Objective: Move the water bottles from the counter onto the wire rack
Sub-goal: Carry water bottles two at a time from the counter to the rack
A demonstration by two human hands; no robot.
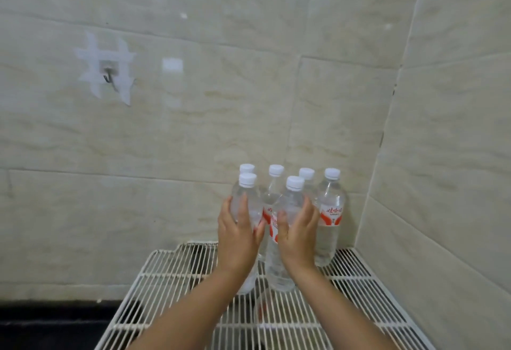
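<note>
Several clear water bottles with white caps and red-and-white labels stand upright on a white wire rack [171,275] in the wall corner. My left hand [237,236] is wrapped around the front left bottle [247,197]. My right hand [300,236] grips the front right bottle [290,203]; its base rests on the rack wires. Behind them stand a left rear bottle [247,168], a middle rear bottle [272,192], another rear bottle [307,175] and the rightmost bottle [330,219], untouched.
Beige tiled walls close in behind and to the right of the rack. A small metal hook [108,78] on taped adhesive hangs on the back wall at upper left. A dark counter surface [49,324] lies left of the rack, below it.
</note>
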